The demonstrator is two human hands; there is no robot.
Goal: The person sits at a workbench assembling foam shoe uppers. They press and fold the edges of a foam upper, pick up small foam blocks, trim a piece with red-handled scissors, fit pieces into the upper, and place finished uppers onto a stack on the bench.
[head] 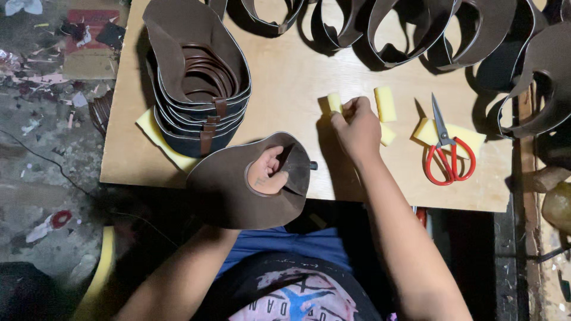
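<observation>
Left hand [269, 172]: forearm rises from the lower left of the view, wrist hidden under a brown leather shoe upper [250, 184]; the hand is thrust up through the upper's opening, fingers curled and showing inside the hole, so that the piece is carried on the hand and held at the near edge of the board. Right hand [357, 128]: arm extends straight from the lower right, forearm crossing the near edge of the wooden board [297, 77], wrist level, knuckles up; thumb and fingertips pinched narrow on a small yellow foam piece [335, 102], which sits on the board just left of the fingertips. Second yellow foam block [385, 104]: upright oblong, just right of the right hand, apart from it. Third foam scrap [387, 134]: partly covered by the back of the right hand. Red-handled scissors [445, 148]: blades shut, pointing away from the person, lying on a flat yellow foam sheet [467, 137] to the right. Stack of brown uppers [199, 89]: nested one inside another at the board's left, resting on a further yellow foam slab [156, 138]. Row of loose brown uppers [416, 30]: along the far edge. Littered concrete floor [47, 148]: left of the board.
</observation>
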